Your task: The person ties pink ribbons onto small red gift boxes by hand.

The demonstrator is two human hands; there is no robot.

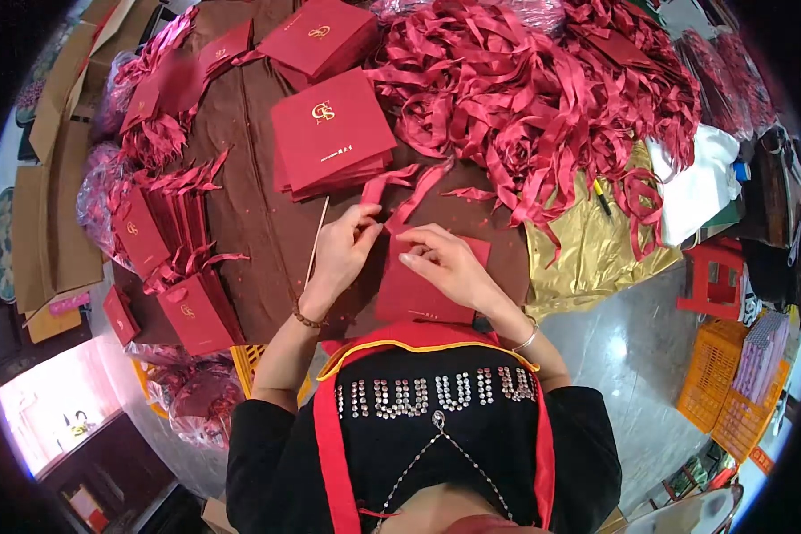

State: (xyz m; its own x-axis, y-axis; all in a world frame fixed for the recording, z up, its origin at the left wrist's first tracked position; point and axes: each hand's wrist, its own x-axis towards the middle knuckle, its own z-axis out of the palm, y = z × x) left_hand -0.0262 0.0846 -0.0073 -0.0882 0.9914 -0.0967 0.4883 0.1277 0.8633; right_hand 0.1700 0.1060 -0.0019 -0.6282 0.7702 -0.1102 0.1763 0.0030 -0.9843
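Note:
My left hand (345, 246) is closed, its thumb and fingertips pinching a red ribbon (378, 189) above the brown tablecloth. My right hand (449, 269) lies over a flat red card or bag (418, 298) at the table's near edge. Its fingers are curled close to the ribbon's lower end, and what is between them is hidden. Beyond both hands, a stack of red cards or flat bags (334, 129) with gold lettering rests on the cloth. A thin pale stick (317, 240) lies by my left wrist.
A large heap of red ribbons (534, 98) covers the far right of the table. Red pieces with ribbons (196, 311) stand in rows at the left. Gold sheeting (587, 249) with a yellow-and-black marker (602, 198) drapes at the right. Orange crates (712, 374) stand on the floor.

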